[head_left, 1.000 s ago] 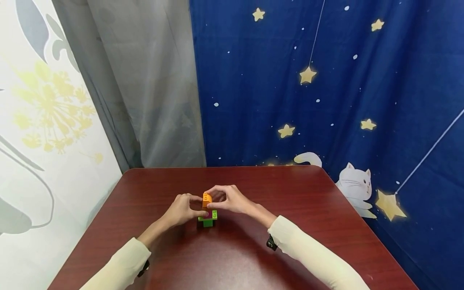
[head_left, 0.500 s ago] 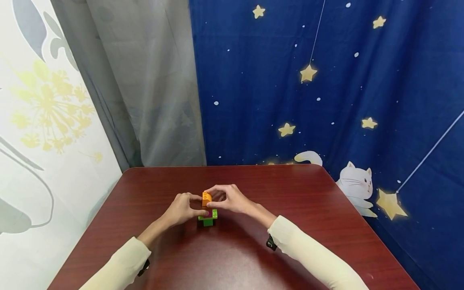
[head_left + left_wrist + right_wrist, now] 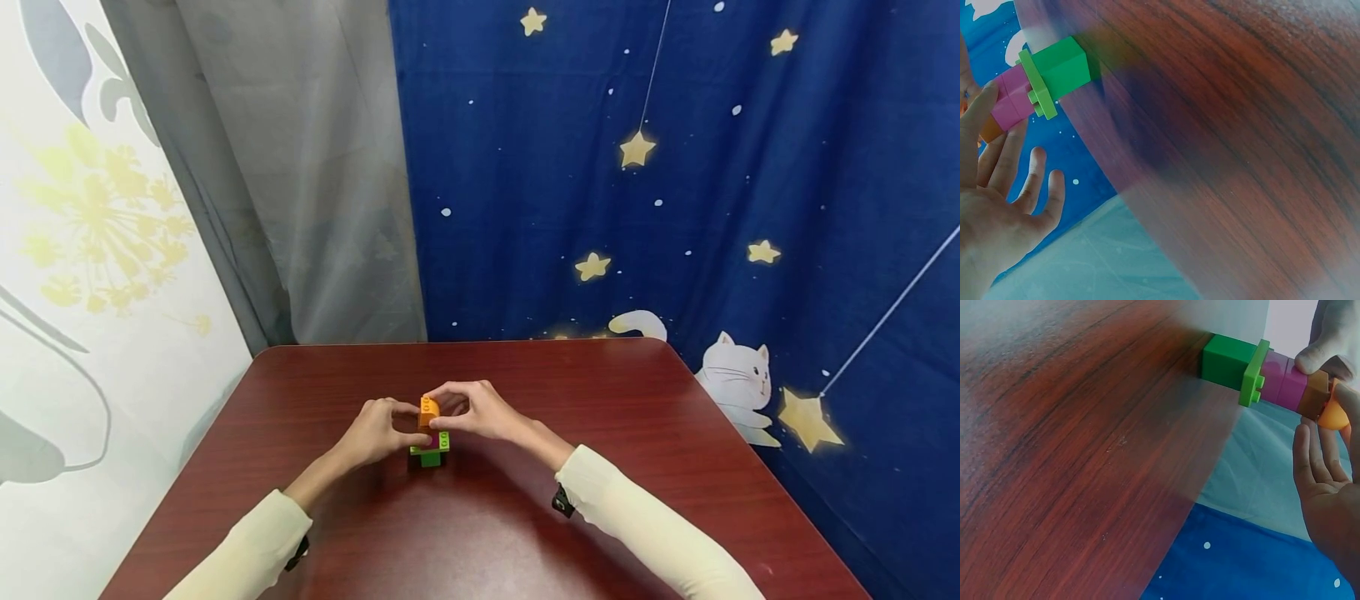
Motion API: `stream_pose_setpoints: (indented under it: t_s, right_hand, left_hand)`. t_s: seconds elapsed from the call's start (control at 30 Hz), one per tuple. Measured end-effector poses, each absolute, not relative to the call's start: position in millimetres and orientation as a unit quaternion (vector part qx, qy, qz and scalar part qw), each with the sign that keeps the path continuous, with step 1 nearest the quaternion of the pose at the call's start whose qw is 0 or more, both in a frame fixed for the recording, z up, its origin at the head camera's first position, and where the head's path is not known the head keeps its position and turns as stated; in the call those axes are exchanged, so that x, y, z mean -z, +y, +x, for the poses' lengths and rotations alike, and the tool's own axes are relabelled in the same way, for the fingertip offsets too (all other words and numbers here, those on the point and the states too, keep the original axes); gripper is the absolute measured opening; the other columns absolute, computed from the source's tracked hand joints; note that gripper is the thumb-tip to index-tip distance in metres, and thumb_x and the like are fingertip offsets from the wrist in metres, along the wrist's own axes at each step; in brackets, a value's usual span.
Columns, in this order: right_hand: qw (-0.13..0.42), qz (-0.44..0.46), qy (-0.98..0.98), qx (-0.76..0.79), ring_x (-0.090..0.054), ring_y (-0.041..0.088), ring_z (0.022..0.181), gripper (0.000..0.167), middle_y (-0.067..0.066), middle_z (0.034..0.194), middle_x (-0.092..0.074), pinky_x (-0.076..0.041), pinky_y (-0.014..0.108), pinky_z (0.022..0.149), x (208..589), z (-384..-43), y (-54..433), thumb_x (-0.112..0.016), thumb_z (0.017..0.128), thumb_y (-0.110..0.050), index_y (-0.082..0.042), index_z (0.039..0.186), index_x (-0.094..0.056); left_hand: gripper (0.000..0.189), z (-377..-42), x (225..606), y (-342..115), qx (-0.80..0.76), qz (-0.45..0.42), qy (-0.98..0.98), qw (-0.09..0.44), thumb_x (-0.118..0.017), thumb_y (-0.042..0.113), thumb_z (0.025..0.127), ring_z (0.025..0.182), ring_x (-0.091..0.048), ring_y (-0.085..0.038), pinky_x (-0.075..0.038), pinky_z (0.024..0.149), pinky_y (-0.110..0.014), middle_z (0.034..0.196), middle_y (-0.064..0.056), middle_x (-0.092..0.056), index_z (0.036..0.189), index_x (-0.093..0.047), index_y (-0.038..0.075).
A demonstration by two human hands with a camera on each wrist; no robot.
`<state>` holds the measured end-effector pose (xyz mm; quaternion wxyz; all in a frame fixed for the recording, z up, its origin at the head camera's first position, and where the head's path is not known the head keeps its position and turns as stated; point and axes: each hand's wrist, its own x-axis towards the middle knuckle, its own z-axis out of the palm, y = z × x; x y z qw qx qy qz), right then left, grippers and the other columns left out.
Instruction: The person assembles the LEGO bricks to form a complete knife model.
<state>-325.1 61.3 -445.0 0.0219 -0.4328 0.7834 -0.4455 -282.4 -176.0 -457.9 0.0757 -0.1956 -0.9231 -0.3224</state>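
A stack of toy building bricks stands on the table. Its base is a green brick (image 3: 1229,361), topped by a lime green plate (image 3: 1253,375) that juts out with studs showing. Two pink bricks (image 3: 1284,380) sit above that, then a brown-orange brick (image 3: 1312,392). At the top is an orange brick with a curved side (image 3: 428,408). My left hand (image 3: 373,433) pinches the upper part of the stack, its thumb on the upper pink brick. From the other side, my right hand (image 3: 480,412) holds the curved orange brick between thumb and fingers.
The dark red wooden table (image 3: 480,533) reaches back to a blue starry curtain (image 3: 540,167) and a grey curtain (image 3: 322,167). A white patterned panel (image 3: 112,250) stands on the left. Both forearms wear cream sleeves with a black device at the wrist.
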Motion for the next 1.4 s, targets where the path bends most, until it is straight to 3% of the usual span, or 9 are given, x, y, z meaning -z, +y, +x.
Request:
stream_pose_setpoints:
  t_s: [0.27,0.57,0.83,1.17,1.4]
  right_hand:
    - [0.013,-0.432,0.788,0.439,-0.072,0.003,0.089,0.038,0.0,0.107,-0.077,-0.059,0.028,0.079,447.7,-324.6,57.9,-0.082,0.092,-0.02,-0.015,0.128,-0.071]
    - [0.007,-0.445,0.792,0.417,-0.071,0.002,0.09,0.039,0.001,0.112,-0.077,-0.059,0.025,0.078,445.0,-324.6,58.7,-0.082,0.092,-0.017,-0.014,0.129,-0.07]
    - [0.005,-0.442,0.791,0.424,-0.072,0.003,0.091,0.039,0.0,0.111,-0.077,-0.059,0.025,0.078,444.3,-327.1,57.6,-0.083,0.09,-0.016,-0.015,0.127,-0.071]
    - [-0.018,-0.449,0.782,0.432,-0.073,0.008,0.088,0.042,0.004,0.111,-0.077,-0.06,0.028,0.077,450.1,-327.5,57.5,-0.085,0.088,-0.013,-0.012,0.128,-0.071]
    - [-0.002,-0.437,0.791,0.429,-0.072,0.005,0.089,0.039,0.001,0.11,-0.077,-0.059,0.025,0.078,448.0,-324.2,54.4,-0.084,0.09,-0.015,-0.015,0.125,-0.069]
  left_hand:
    - [0.044,-281.9,460.2,-176.6,0.326,-0.211,-0.918,0.075,-0.093,0.04,0.077,0.098,-0.068,-0.022,-0.055,0.085,-0.043,0.102,0.003,-0.078,0.109,-0.081,0.013]
    - [0.039,-281.7,459.8,-175.4,0.341,-0.216,-0.913,0.067,-0.093,0.036,0.078,0.098,-0.066,-0.019,-0.055,0.089,-0.051,0.099,0.007,-0.078,0.107,-0.081,0.013]
    - [0.037,-283.4,456.1,-175.9,0.337,-0.215,-0.913,0.077,-0.094,0.034,0.077,0.096,-0.066,-0.015,-0.055,0.086,-0.043,0.098,0.008,-0.078,0.106,-0.082,0.015]
    - [0.04,-284.9,457.0,-176.0,0.335,-0.219,-0.913,0.077,-0.094,0.037,0.077,0.095,-0.066,-0.016,-0.055,0.085,-0.044,0.099,0.005,-0.078,0.106,-0.081,0.013]
    - [0.041,-282.6,456.5,-176.7,0.324,-0.21,-0.919,0.074,-0.093,0.037,0.077,0.095,-0.065,-0.016,-0.054,0.084,-0.04,0.1,0.004,-0.078,0.108,-0.081,0.012]
